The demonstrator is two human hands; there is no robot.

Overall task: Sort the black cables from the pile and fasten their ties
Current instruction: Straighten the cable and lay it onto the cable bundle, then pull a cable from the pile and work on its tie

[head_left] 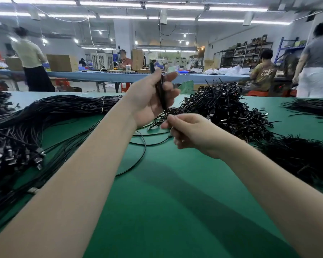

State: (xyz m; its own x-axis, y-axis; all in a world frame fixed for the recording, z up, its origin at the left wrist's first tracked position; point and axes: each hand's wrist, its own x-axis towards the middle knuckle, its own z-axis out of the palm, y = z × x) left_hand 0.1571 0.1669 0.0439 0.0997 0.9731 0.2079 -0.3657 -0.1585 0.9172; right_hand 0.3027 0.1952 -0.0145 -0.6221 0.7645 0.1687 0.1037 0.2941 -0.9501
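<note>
Green table (pixel 166 192) is lying under me; my left hand (pixel 149 101) is gripping a coiled cable (pixel 160 92), my right hand (pixel 192 133) is pinching its end.

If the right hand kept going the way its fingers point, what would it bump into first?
Probably the left hand. The right hand points its fingers up and leftward at the cable held there, very close. Depth is hard to judge, so it might touch the cable's dangling end first.
</note>
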